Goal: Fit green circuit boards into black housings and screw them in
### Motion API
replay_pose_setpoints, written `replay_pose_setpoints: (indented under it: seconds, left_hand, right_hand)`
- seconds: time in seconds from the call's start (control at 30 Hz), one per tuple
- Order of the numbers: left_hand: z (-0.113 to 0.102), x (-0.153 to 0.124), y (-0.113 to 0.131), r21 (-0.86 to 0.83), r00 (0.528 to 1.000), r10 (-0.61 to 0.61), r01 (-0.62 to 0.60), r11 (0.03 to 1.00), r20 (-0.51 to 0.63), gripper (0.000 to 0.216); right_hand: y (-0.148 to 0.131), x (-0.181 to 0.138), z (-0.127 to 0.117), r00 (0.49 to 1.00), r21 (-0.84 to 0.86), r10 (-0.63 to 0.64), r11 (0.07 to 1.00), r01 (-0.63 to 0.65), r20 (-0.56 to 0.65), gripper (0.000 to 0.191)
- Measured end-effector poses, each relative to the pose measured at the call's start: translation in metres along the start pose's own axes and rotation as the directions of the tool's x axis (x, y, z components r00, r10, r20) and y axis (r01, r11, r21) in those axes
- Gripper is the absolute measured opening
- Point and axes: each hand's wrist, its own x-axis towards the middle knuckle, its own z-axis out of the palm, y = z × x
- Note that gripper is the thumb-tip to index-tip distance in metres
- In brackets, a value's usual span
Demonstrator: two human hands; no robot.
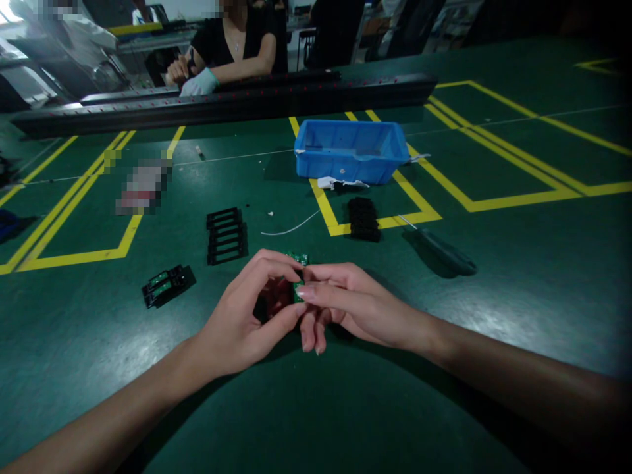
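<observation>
Both hands meet over the green table [316, 408], pinching one small green circuit board [297, 260] with a dark part under it. My left hand [249, 309] curls its fingers round the board's left side. My right hand [345, 303] grips the right side, thumb laid along the top. Most of the board is hidden by the fingers.
A black plastic frame [226, 236] lies just beyond my hands, an assembled black piece [166, 284] to the left, a stack of black parts [364, 218] and a dark-handled tool [442, 250] to the right. A blue bin [350, 150] stands farther back. A person sits behind a long black rail [222, 105].
</observation>
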Motion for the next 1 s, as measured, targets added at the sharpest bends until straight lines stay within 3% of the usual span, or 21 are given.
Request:
replay_pose_setpoints:
  seconds: [1.0]
  left_hand:
    - [-0.0003,0.0012,0.0019,-0.028,1.0,0.003,-0.002,1.0,0.013,0.032]
  right_hand:
    - [0.0005,0.0,0.0017,0.999,0.052,0.028,0.998,-0.027,-0.031,0.014]
